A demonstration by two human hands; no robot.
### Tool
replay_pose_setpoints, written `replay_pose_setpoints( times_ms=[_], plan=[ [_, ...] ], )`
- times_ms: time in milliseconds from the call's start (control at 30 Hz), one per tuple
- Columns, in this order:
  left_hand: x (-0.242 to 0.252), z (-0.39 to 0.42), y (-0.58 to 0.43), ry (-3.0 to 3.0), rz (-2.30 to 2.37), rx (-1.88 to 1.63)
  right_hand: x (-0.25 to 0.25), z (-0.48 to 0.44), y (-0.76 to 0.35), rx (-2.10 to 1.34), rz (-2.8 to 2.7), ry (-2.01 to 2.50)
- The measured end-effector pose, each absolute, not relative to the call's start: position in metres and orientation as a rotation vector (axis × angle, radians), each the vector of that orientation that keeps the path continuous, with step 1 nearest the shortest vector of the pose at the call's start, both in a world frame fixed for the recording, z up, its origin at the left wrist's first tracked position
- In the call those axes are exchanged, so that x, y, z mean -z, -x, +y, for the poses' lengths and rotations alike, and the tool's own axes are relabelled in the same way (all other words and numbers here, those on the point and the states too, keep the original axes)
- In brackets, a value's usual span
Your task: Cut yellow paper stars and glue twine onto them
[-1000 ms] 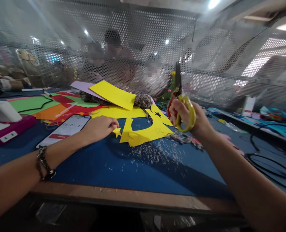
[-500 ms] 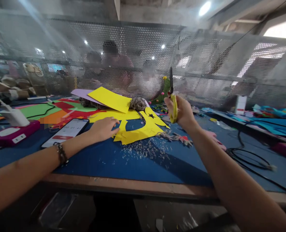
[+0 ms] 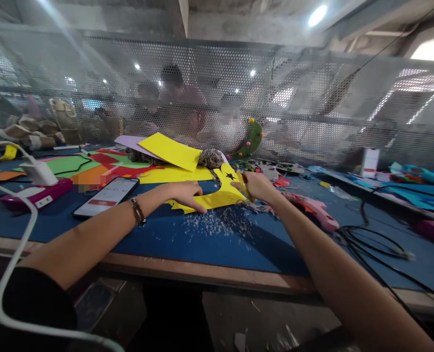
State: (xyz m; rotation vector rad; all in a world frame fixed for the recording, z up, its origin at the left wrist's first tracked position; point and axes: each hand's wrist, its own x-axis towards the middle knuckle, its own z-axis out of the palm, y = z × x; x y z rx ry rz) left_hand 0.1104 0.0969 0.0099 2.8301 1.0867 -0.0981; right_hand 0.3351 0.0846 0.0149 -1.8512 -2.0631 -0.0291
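A yellow foam sheet with cut-out shapes lies on the blue table top. My left hand rests on the sheet's near left edge, fingers stretched out flat and holding nothing. My right hand is down at the sheet's right edge, closed round the yellow-handled scissors. The scissor blades are mostly hidden by my hand. A small black star cut-out shows in the sheet just behind the scissors.
Left of my hand lie a phone and a pink device. Paper scraps litter the front. A pink glue gun and black cables lie right. Coloured sheets, yarn and a mesh screen stand behind; people sit beyond it.
My right hand has come down from upright in the air to the sheet's right edge with the scissors. My left hand slid right onto the yellow sheet.
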Motion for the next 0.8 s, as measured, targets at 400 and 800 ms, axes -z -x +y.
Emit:
replay_pose_setpoints(
  times_ms=[400,800],
  plan=[
    [-0.02,0.067,-0.052,-2.791,1.479,0.116,0.005,0.093,-0.323,0.128,-2.313,2.135],
    [0.009,0.08,-0.032,-2.671,1.376,-0.13,-0.009,0.094,-0.334,-0.031,-2.098,1.964]
  ],
)
